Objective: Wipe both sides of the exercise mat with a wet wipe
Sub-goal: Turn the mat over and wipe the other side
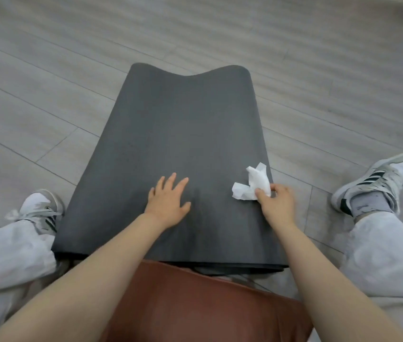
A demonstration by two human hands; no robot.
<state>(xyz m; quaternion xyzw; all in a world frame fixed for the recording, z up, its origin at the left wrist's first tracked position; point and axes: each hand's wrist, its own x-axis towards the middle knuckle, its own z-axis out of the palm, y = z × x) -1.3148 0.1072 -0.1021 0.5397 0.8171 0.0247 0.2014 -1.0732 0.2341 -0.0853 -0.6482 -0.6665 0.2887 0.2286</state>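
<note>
While the person sits on the floor (47,70) with legs spread to either side, the head view looks down along a dark grey exercise mat (178,134) that lies lengthwise between the legs and runs away from the body. Its far end curls upward in a wavy lip, and at its near edge, just in front of the brown shirt (195,304), layers of mat show stacked one on another.

On the mat's near half, close to the middle of its width, the left hand (168,202) lies flat, palm down, fingers straight and spread, holding nothing. By the mat's right edge, the right hand (275,202) pinches a crumpled white wet wipe (252,186) between thumb and curled fingers. The wipe's loose ends stick out away from the body and to the left, over the mat surface; whether they touch the mat cannot be told.

Beside the mat's left edge, a grey and white sneaker (41,208) with dark stripes lies touching or nearly touching it. Another sneaker (378,178) of the same kind lies well apart from the right edge, on the grey plank floor. Light grey trousers (388,262) cover both legs.
</note>
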